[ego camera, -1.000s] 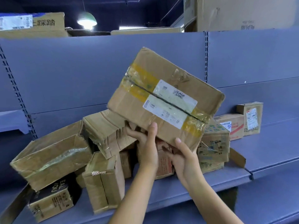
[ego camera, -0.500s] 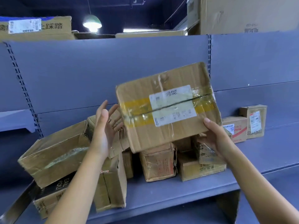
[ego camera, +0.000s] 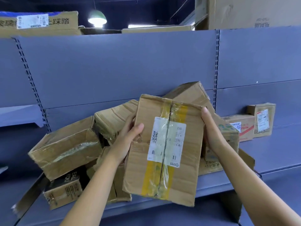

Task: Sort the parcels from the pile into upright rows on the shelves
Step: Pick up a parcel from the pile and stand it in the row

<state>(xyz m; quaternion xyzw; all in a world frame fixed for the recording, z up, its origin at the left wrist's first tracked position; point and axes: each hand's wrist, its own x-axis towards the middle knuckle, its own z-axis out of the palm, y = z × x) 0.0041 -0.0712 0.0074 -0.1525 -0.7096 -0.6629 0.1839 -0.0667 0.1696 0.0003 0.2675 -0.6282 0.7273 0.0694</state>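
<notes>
I hold a flat brown parcel (ego camera: 164, 149) with yellow tape and a white label upright in front of the pile. My left hand (ego camera: 128, 139) grips its left edge with the thumb on the front. My right hand (ego camera: 211, 136) grips its right edge near the top. Behind it lies the pile of crumpled cardboard parcels (ego camera: 68, 145) on the blue shelf (ego camera: 228, 181). Two small parcels (ego camera: 241, 128) (ego camera: 262, 120) stand in a row farther right on the same shelf level.
A black-topped box (ego camera: 65, 186) sits at the pile's lower left. A tilted box (ego camera: 187, 93) leans on the blue back panel (ego camera: 114, 70). Big cartons (ego camera: 252, 12) rest on top of the shelving. The shelf to the right (ego camera: 280, 150) is bare.
The parcel has been turned from lying sideways to standing on end and lowered. My left hand, open in the air before, now grips its left edge.
</notes>
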